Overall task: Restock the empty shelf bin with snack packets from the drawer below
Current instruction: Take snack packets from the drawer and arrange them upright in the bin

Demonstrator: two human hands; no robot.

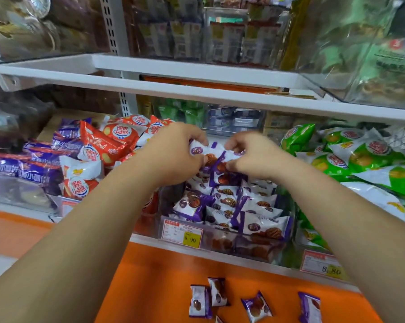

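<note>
At the far left lie dark purple packs (33, 164), then a heap of red-and-white packs (98, 145). The left hand (175, 152) reaches over the clear shelf bin (220, 245), fingers curled, pinching the upper edge of a purple-and-white snack packet (213, 149). The right hand (252, 157) meets it from the other side, fingers likewise curled on the same small cluster — whether that is one packet or two I cannot tell. The bin beneath is partly filled with matching packets (248, 206) standing in rough rows. These look like light, puffy foil pillows, slick and crinkly, the biscuit inside probably brittle — best taken by the crimped end seals or lightly across the sides, never squeezed. To the right sit green packs (350, 159). Below, several loose packets (216, 291) lie on the orange ledge (150, 287).
</note>
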